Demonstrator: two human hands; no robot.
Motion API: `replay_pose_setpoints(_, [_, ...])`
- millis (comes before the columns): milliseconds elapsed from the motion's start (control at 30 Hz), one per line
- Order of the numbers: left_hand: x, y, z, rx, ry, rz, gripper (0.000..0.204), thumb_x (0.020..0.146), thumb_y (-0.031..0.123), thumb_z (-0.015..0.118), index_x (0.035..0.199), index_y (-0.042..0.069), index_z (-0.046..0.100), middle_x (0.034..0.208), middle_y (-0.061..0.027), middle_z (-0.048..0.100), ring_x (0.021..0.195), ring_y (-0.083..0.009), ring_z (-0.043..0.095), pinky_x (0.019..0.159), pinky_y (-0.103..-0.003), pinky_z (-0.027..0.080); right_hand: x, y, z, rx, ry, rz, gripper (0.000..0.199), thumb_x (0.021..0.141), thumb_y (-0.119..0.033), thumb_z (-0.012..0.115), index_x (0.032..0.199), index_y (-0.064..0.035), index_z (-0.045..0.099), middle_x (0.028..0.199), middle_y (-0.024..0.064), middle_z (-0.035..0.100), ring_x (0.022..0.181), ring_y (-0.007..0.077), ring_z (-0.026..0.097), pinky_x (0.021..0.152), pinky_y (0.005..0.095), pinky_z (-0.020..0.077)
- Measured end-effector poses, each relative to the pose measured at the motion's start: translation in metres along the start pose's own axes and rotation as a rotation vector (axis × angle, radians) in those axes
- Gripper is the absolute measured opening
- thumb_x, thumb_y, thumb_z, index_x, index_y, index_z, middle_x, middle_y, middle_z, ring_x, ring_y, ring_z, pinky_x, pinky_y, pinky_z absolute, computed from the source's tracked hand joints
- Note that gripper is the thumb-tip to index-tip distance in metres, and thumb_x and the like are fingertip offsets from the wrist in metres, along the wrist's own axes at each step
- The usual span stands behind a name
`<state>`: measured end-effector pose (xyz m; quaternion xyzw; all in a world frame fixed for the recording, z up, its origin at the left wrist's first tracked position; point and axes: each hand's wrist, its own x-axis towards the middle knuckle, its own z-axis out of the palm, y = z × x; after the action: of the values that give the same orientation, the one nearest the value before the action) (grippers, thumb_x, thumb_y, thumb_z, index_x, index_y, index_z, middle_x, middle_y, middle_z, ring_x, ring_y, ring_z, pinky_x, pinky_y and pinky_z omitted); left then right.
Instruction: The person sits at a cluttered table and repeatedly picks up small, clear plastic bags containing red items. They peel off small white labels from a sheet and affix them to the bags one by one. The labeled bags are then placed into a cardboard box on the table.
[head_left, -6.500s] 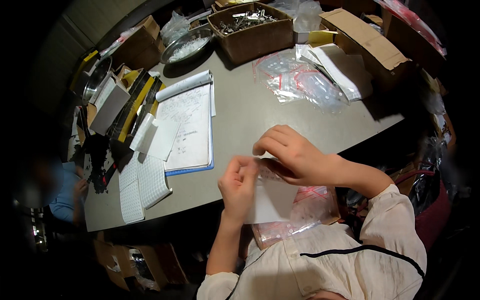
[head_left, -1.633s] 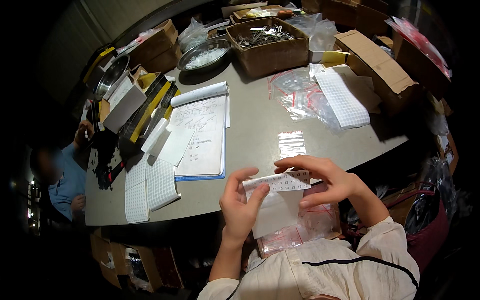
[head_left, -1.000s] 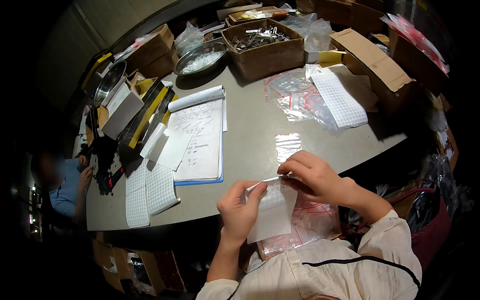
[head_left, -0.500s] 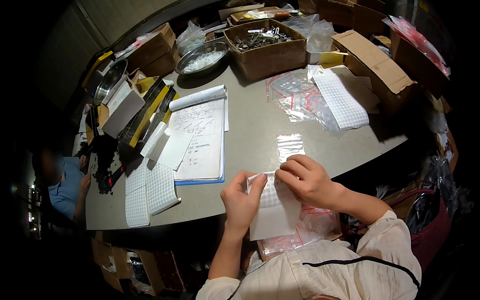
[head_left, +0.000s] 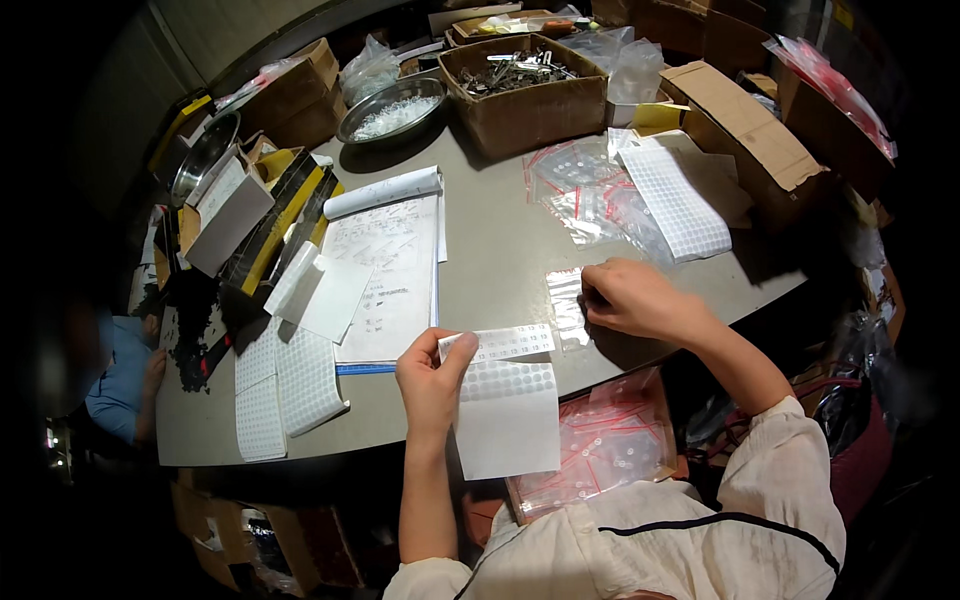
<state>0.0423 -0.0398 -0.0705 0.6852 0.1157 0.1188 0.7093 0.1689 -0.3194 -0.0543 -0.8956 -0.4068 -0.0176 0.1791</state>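
Between the thumb and fingers of my left hand (head_left: 432, 385) is a sheet of small round white stickers (head_left: 508, 425), its top edge folded over. The lower part of the sheet is bare backing and hangs past the table edge. My right hand (head_left: 640, 300) is closed at the right edge of a small clear plastic bag (head_left: 566, 312) that lies flat on the table. Its fingertips are bent under, so what they pinch, if anything, is hidden. Below the table edge, near my lap, a box (head_left: 668, 440) holds several clear bags with red seal lines (head_left: 610, 445).
Clear bags (head_left: 590, 190) and another sticker sheet (head_left: 680, 200) lie at the right. A clipboard with papers (head_left: 385, 270) and more sticker sheets (head_left: 310, 380) are left. Behind stand a metal bowl (head_left: 392, 115) and a carton of metal parts (head_left: 525, 110). A person (head_left: 125, 380) sits far left.
My right hand has left the sticker sheet and moved up and right to the small bag on the table. My left hand has shifted left, still holding the sheet.
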Motion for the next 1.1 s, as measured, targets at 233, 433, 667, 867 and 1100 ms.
replay_pose_setpoints(233, [-0.002,-0.006,-0.008,-0.121,0.068,0.046,0.015,0.095,0.012,0.075,0.089,-0.001,0.068,0.068,0.0084,0.055,0.057,0.0017,0.039,0.052,-0.019,0.026,0.016,0.033,-0.035,-0.174,0.069,0.261,0.047,0.09,-0.043,0.076,0.109,-0.0021,0.063,0.081,0.0175,0.069,0.082,0.0393,0.068,0.072,0.0485,0.0509])
replay_pose_setpoints(433, [-0.004,-0.006,-0.012,-0.13,0.053,0.042,0.015,0.096,0.012,0.074,0.09,0.0,0.068,0.068,0.0086,0.055,0.057,0.0021,0.039,0.052,-0.018,0.025,-0.018,0.04,-0.037,-0.317,-0.09,0.389,0.034,0.095,-0.04,0.068,0.098,-0.0066,0.071,0.077,0.0204,0.07,0.077,0.0404,0.07,0.069,0.0509,0.0525])
replay_pose_setpoints(667, [-0.005,-0.006,-0.009,-0.156,0.066,0.051,0.014,0.097,0.011,0.073,0.091,0.0,0.067,0.07,0.0086,0.055,0.058,0.0021,0.039,0.052,-0.018,0.025,-0.048,-0.045,-0.043,-0.127,-0.381,0.099,0.049,0.099,-0.045,0.065,0.119,-0.0009,0.067,0.066,0.0162,0.065,0.064,0.0393,0.066,0.06,0.0467,0.0498])
replay_pose_setpoints(867, [-0.007,-0.005,-0.01,-0.179,0.07,0.074,0.015,0.098,0.012,0.073,0.091,0.001,0.066,0.071,0.0086,0.054,0.059,0.0022,0.039,0.052,-0.018,0.024,-0.025,0.005,-0.055,0.23,0.043,0.205,0.022,0.089,-0.012,0.069,0.108,-0.0006,0.065,0.082,0.0138,0.066,0.072,0.0274,0.065,0.067,0.0381,0.0513])
replay_pose_setpoints(1100, [-0.006,-0.01,-0.011,-0.203,0.076,0.084,0.016,0.098,0.014,0.073,0.091,0.001,0.065,0.071,0.0088,0.054,0.059,0.0021,0.039,0.053,-0.018,0.025,-0.029,0.022,-0.02,-0.165,0.135,0.21,0.022,0.086,-0.008,0.07,0.104,0.0009,0.061,0.089,0.019,0.068,0.087,0.0422,0.066,0.08,0.0455,0.0519])
